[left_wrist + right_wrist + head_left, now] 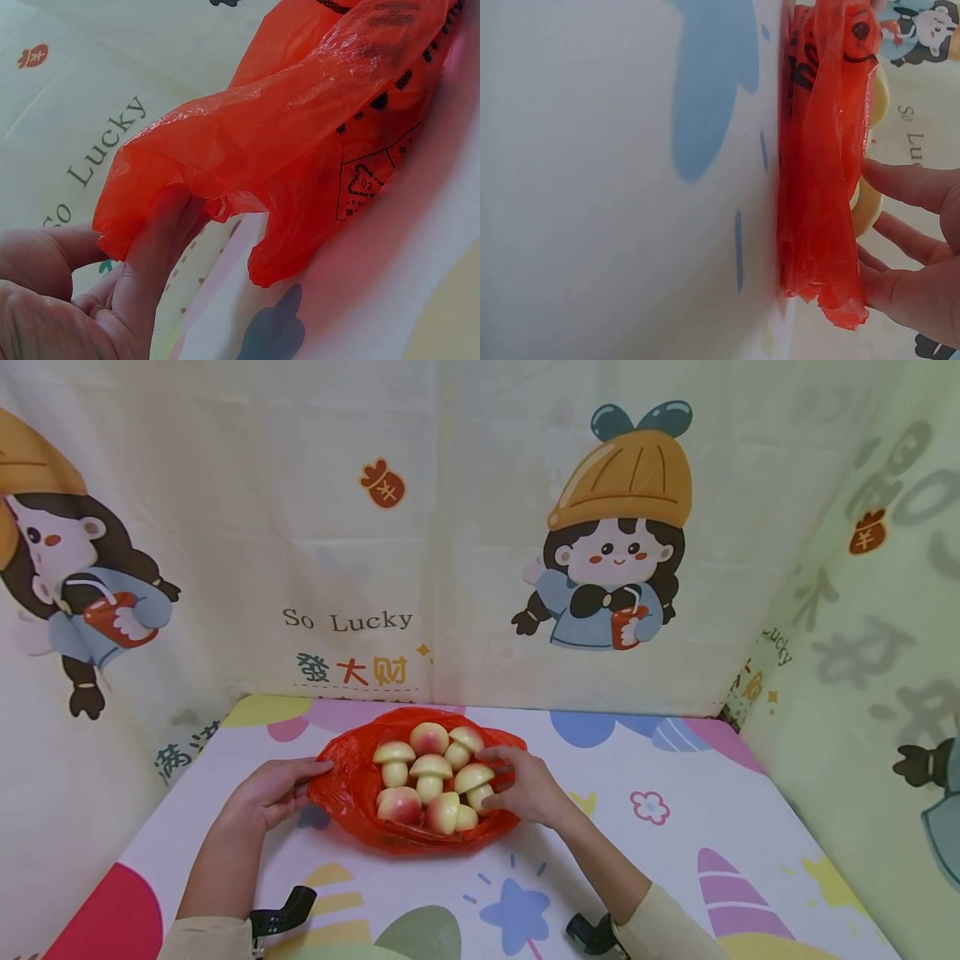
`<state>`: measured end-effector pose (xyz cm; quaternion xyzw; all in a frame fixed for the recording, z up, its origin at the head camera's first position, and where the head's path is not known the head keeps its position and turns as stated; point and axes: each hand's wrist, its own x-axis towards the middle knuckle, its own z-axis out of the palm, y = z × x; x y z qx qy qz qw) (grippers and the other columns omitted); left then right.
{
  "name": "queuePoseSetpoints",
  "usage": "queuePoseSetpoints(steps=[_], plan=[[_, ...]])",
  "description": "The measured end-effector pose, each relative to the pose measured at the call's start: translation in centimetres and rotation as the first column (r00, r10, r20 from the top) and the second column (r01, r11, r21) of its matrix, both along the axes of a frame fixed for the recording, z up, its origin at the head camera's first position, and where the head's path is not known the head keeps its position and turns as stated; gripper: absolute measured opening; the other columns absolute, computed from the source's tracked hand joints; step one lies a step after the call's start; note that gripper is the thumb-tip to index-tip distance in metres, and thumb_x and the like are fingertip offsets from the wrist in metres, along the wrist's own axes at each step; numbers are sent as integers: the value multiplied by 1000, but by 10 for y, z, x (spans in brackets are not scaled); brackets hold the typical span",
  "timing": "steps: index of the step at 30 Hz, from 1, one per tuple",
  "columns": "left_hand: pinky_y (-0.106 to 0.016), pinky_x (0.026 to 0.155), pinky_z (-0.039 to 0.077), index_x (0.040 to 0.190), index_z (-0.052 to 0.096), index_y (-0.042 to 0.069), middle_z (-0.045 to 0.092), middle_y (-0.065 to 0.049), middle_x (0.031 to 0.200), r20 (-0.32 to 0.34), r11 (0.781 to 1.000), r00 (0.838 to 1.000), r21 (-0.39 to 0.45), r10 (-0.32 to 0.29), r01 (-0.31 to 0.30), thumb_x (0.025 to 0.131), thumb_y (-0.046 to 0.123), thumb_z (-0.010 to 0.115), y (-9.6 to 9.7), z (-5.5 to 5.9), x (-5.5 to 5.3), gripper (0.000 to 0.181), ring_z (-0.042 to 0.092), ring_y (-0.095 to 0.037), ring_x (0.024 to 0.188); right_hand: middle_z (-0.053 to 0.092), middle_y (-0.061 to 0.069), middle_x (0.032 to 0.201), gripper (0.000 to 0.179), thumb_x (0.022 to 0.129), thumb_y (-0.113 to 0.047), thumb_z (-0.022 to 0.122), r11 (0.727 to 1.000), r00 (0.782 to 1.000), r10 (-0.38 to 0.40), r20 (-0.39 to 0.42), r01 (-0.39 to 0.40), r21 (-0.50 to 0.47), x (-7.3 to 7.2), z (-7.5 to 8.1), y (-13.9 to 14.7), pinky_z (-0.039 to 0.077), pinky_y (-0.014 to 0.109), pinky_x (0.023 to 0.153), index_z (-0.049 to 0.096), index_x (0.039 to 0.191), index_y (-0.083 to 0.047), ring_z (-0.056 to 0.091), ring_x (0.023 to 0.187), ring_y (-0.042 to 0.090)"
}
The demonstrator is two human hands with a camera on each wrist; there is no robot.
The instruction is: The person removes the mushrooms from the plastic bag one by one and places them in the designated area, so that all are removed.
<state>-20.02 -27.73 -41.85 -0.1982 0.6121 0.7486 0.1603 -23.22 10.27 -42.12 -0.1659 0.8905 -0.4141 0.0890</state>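
A red plastic bag (348, 777) lies spread on the table, its mouth turned wide. Several mushroom-shaped pieces (431, 767) sit in it, cream with some pink-flushed caps. At the bag's left edge, my left hand (273, 789) pinches the thin film; one finger shows through the plastic (247, 135) in the left wrist view. My right hand (525, 783) reaches over the right rim, fingers and thumb spread about the right-hand mushroom piece (474, 778). In the right wrist view, the right fingertips (871, 171) are at the rim, right beside a cream cap (868, 206).
A white, pastel-printed cloth (600, 860) covers the table. Behind it hangs a pale curtain (480, 568) with cartoon figures and lettering, and more printed cloth closes off both sides. Dark wrist cameras (285, 910) are strapped to both forearms.
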Motion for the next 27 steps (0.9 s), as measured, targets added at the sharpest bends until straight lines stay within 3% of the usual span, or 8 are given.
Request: queuePoseSetpoints(steps=[11, 27], plan=[[-29, 84, 64, 160, 33, -1, 77, 3, 94, -9, 1000, 1000, 7, -1, 1, 101, 19, 69, 1, 1, 1, 72, 78, -16, 87, 68, 7, 129, 62, 75, -8, 91, 998, 998, 37, -46, -35, 44, 0, -3, -2, 64, 43, 88, 69, 132, -17, 61, 122, 31], [-29, 84, 64, 161, 32, 0, 77, 3, 95, -17, 1000, 1000, 16, -19, 19, 102, 20, 69, -2, -2, -1, 73, 78, -16, 88, 65, 7, 134, 64, 73, -3, 90, 996, 991, 69, -113, -62, 58, 2, -7, -7, 65, 44, 86, 69, 131, -15, 60, 122, 30]])
